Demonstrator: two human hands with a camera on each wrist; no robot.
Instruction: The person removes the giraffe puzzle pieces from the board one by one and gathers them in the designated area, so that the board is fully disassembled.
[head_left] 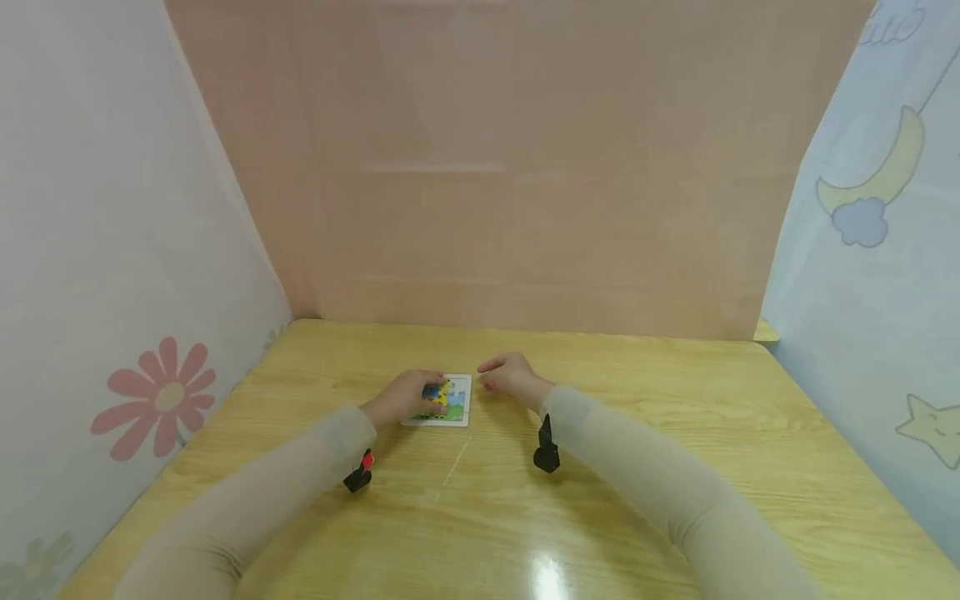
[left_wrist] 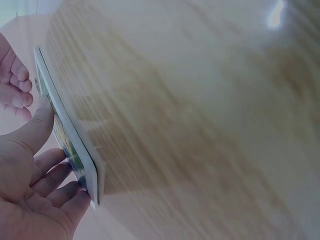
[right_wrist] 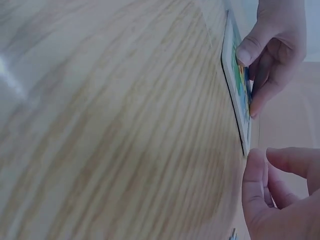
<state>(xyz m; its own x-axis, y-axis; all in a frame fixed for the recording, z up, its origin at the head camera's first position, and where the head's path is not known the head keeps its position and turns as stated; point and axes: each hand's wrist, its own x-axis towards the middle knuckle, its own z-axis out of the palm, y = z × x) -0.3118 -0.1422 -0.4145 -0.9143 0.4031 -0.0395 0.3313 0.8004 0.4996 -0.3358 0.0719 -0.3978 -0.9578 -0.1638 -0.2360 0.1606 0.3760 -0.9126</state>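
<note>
A small jigsaw board (head_left: 456, 412) with a white border and a yellow giraffe picture lies flat on the wooden table. My left hand (head_left: 401, 398) rests on its left part, thumb and fingertips touching the picture and covering some of it. In the left wrist view the thumb of the left hand (left_wrist: 30, 165) lies apart from the other fingers on the board (left_wrist: 75, 135). Just off the board's right edge is my right hand (head_left: 516, 379), its fingers loosely bent. In the right wrist view nothing shows between thumb and fingers of the right hand (right_wrist: 280, 195).
The wooden table (head_left: 480, 517) runs back to a plain brown backdrop (head_left: 525, 167). Patterned pale sheets hang at the left (head_left: 112, 208) and right (head_left: 847, 317). A small coloured thing (right_wrist: 233, 234), too cut off to identify, shows at the bottom of the right wrist view.
</note>
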